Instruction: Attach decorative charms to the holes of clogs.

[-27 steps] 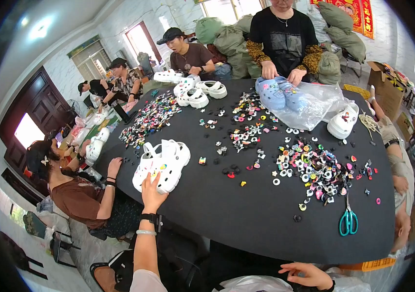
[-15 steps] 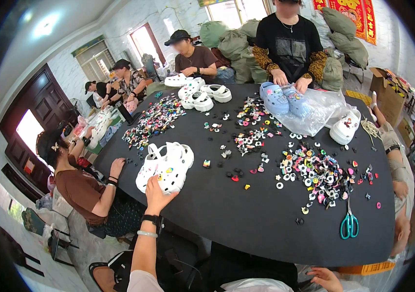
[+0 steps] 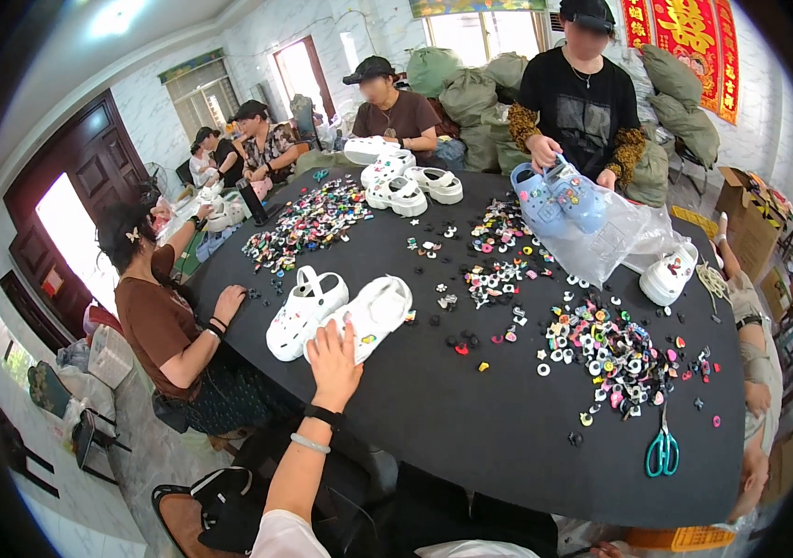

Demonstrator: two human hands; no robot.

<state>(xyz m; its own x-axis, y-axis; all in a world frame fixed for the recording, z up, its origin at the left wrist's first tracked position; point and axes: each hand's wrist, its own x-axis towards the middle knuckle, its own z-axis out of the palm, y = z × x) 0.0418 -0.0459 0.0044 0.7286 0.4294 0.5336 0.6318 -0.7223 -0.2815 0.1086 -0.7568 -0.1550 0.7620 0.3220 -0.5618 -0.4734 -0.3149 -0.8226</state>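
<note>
My left hand (image 3: 334, 361) lies with spread, stretched fingers on the near end of a white clog (image 3: 379, 314). Coloured charms show on that clog's upper, by my fingertips. Its mate, another white clog (image 3: 301, 314), stands against it on the left with its strap raised. Only a sliver of my right hand (image 3: 606, 550) shows at the lower edge, so its fingers cannot be made out. A heap of small shoe charms (image 3: 615, 358) lies on the black table (image 3: 489, 437) to the right. Near that heap rest scissors (image 3: 662, 456) with teal handles.
Across the table a co-worker holds blue clogs (image 3: 559, 200) over a clear plastic bag (image 3: 601, 237). More white clogs (image 3: 396, 193) stand at the far side, one (image 3: 668, 274) at right. Another charm heap (image 3: 308, 223) lies far left. A co-worker's hand (image 3: 229, 304) rests on the left edge.
The right white clog has swung to the right, opening a gap at the far end. My left hand has shifted onto it. My right hand has dropped mostly out of view. The co-worker has lifted the blue clogs.
</note>
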